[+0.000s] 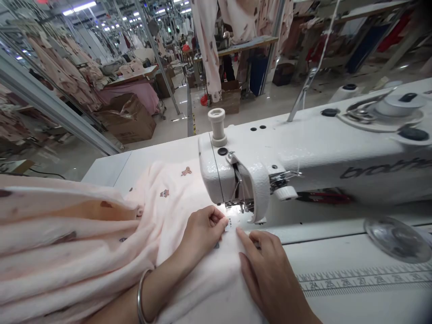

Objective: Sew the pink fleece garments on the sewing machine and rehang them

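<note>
Pale pink plush fabric (189, 207) printed with small bears lies under the head of a white sewing machine (232, 180). My left hand (204, 229) is closed, with thumb and fingertips pinching a small white label (229, 223) with dark print, just in front of the needle area. To its right, my right hand (270, 261) rests on the fabric with the index finger stretched toward the label and the thumb apart. A small dark bit shows between its fingers; I cannot tell what it is. A metal bangle (140, 294) circles my left wrist.
Bunched fabric (67, 243) fills the table's left side. Red-handled scissors (324, 197) lie behind the machine's arm. A clear round disc (398, 238) sits at the right, above a printed ruler strip (364, 283). Beyond stand a cardboard box (128, 119) and hanging garments (209, 49).
</note>
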The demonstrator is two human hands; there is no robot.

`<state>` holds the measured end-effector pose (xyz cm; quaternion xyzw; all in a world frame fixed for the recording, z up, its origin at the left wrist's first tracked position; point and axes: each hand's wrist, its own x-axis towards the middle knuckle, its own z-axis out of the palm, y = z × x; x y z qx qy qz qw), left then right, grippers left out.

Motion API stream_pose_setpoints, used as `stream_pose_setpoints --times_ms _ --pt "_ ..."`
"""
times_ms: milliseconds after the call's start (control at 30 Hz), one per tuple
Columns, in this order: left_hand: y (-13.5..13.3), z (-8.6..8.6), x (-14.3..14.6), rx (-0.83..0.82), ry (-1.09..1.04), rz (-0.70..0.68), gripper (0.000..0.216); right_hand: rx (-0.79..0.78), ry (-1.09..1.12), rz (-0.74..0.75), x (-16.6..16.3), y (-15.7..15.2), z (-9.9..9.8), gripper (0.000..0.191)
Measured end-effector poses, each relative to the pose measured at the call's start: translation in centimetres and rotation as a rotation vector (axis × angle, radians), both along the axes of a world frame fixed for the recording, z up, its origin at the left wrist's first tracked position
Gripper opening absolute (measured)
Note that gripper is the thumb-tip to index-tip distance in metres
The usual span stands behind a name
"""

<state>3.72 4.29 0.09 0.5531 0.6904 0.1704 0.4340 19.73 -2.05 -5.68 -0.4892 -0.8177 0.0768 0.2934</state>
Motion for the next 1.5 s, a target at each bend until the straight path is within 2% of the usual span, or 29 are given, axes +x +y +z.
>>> stream_pose_setpoints --times_ms 367,500,600,700,800,900,1033,1233,1500 --pt "-0.1 -0.2 0.2 0.060 0.091 -0.033 0.014 0.004 -0.002 -0.006 -0.3 0.2 0.3 0.042" --pt "-0.4 -0.1 -0.1 0.109 0.163 -0.103 0.016 0.029 0.000 -0.010 -0.3 0.2 0.4 0.040" --pt "-1.6 1.0 -1.2 0.210 0.315 -0.281 0.021 0.041 0.005 -0.015 -0.2 0.1 0.2 0.041" --pt "-3.2 1.9 -2.7 0.394 0.463 -0.563 0.032 0.067 0.020 -0.027 -0.3 -0.1 0.0 0.040" --pt "-4.2 1.5 -3.8 0.637 0.494 -0.855 0.038 0.105 0.042 -0.043 -0.5 -0.1 0.0 0.039" --pt "-4.1 0.6 -4.3 0.705 0.529 -1.010 0.049 0.118 0.052 -0.041 -0.6 0.0 0.2 0.039" --pt "-3.4 -0.2 -4.5 0.664 0.546 -1.036 0.052 0.127 0.046 -0.043 -0.6 0.1 0.4 0.038" --pt "-3.1 -0.7 -5.0 0.687 0.486 -1.036 0.054 0.118 0.056 -0.045 -0.5 -0.1 0.2 0.039" --pt "-3.0 -0.8 -4.9 0.640 0.502 -1.054 0.059 0.153 0.038 -0.041 -0.6 0.2 0.5 0.038"
